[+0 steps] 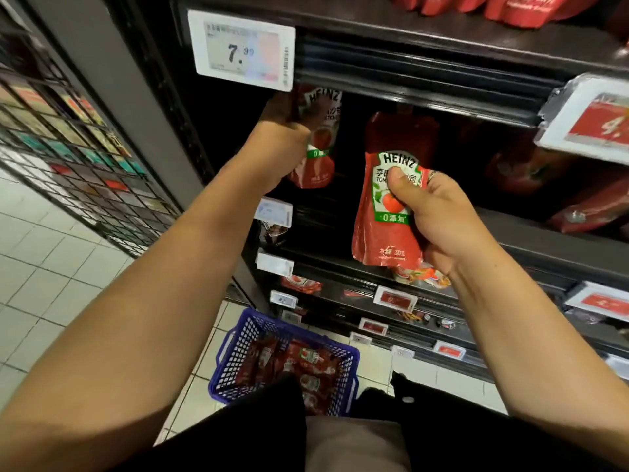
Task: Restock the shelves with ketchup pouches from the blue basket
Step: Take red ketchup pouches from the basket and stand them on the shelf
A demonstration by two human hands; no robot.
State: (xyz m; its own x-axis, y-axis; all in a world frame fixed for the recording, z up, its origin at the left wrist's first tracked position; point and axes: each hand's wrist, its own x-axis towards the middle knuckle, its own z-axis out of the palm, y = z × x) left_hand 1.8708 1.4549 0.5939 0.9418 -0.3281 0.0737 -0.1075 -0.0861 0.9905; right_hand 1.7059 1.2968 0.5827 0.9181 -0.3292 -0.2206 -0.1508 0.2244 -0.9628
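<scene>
My left hand grips a red Heinz ketchup pouch at the far left of the dark shelf opening, just under the 7.99 price tag. In front of the same opening, my right hand holds a second ketchup pouch upright, thumb across its label. Another pouch stands deeper in the shelf behind it. Down on the floor the blue basket holds several more pouches.
The shelf above carries red pouches along its top edge. More red packs lie to the right on the shelf. Lower shelves with price tags run down to the white tiled floor. A wire rack stands left.
</scene>
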